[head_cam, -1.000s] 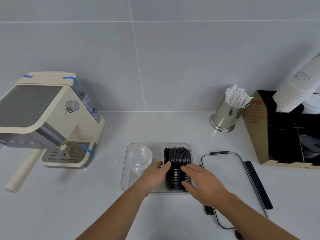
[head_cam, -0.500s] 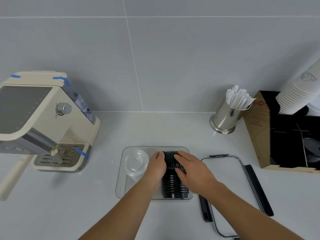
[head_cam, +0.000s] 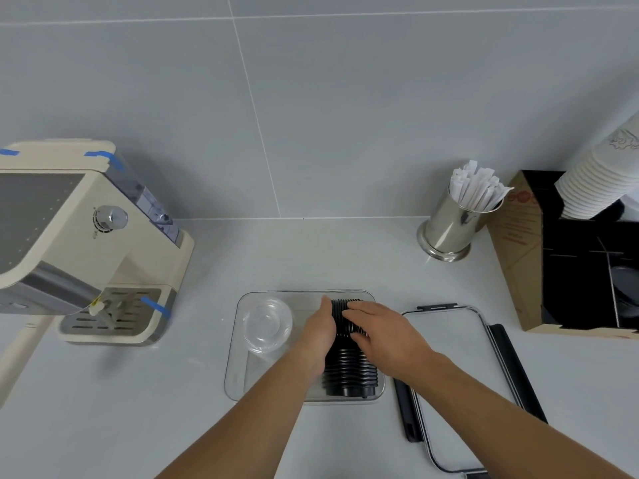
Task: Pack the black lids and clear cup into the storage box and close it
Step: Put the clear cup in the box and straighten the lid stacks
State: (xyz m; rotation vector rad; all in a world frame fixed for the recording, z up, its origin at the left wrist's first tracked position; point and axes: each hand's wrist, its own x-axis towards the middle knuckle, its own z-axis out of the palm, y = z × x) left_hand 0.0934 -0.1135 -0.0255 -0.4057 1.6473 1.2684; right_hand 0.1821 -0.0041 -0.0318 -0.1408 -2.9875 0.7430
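The row of black lids [head_cam: 349, 371] lies on its side in the right half of the clear storage box [head_cam: 232, 375] on the table [head_cam: 138, 409], with the clear cup [head_cam: 266, 326] in the left half. The left hand [head_cam: 320, 335] and right hand [head_cam: 383, 335] clasp the row's far end from either side. The box lid [head_cam: 449, 357] lies just right of the box.

The storage box [head_cam: 238, 340], a clear shallow rectangle with rounded corners, is sitting open near the bench's front edge; the black lids [head_cam: 349, 371], a ribbed row lying on its side, are running front to back along the box's right wall; the clear cup [head_cam: 267, 327] is lying in the box's left half, toward its back edge; the box lid [head_cam: 449, 347], clear with black clasps, is lying flat just beside the box's right edge.
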